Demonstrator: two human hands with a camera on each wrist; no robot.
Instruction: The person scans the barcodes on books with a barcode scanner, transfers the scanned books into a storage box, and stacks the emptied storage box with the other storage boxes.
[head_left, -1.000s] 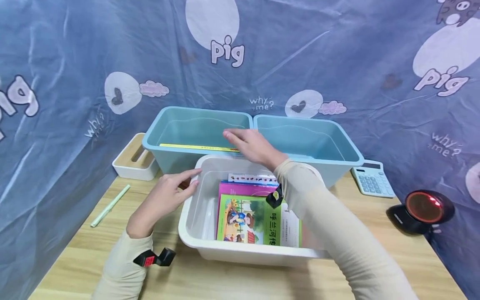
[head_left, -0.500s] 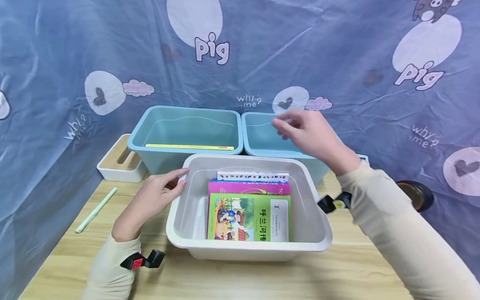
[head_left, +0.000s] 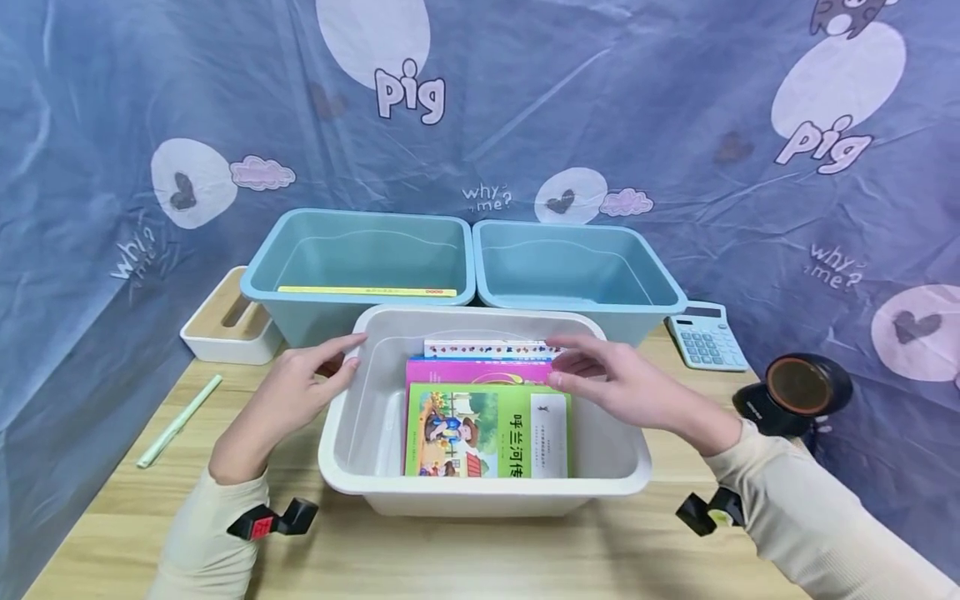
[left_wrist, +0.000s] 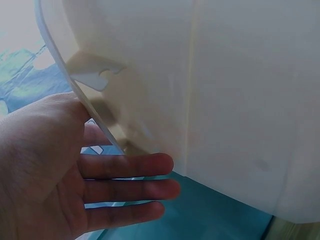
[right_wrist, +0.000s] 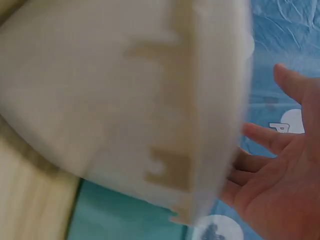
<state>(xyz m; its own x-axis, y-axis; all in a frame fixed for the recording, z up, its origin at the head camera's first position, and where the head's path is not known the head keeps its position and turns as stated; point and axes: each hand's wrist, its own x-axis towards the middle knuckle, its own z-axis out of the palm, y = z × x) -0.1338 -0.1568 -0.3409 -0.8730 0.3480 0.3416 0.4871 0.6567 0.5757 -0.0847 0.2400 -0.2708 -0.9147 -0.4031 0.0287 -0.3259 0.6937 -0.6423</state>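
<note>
A white plastic bin [head_left: 480,487] stands on the table in the head view. Inside lie a green illustrated book [head_left: 487,429], a magenta book [head_left: 442,372] and a white-edged book [head_left: 480,347] behind them. My left hand [head_left: 288,400] rests at the bin's left rim, thumb and forefinger against it; the left wrist view shows the other fingers straight beside the outer wall. Over the bin's right side hovers my right hand [head_left: 630,387], fingers spread and holding nothing. In the right wrist view that hand [right_wrist: 280,165] shows an open palm beyond the blurred bin wall.
Two teal bins, left [head_left: 315,321] and right [head_left: 615,323], stand behind, a yellow book edge [head_left: 367,292] in the left one. A wood-topped tissue box [head_left: 232,333] and green pen [head_left: 178,422] lie left; a calculator [head_left: 707,336] and black round device [head_left: 797,390] are right.
My right hand has moved from over the teal bins, out to the right, then down over the white bin's right side. My left hand has stayed at the left rim. The view has shifted slightly.
</note>
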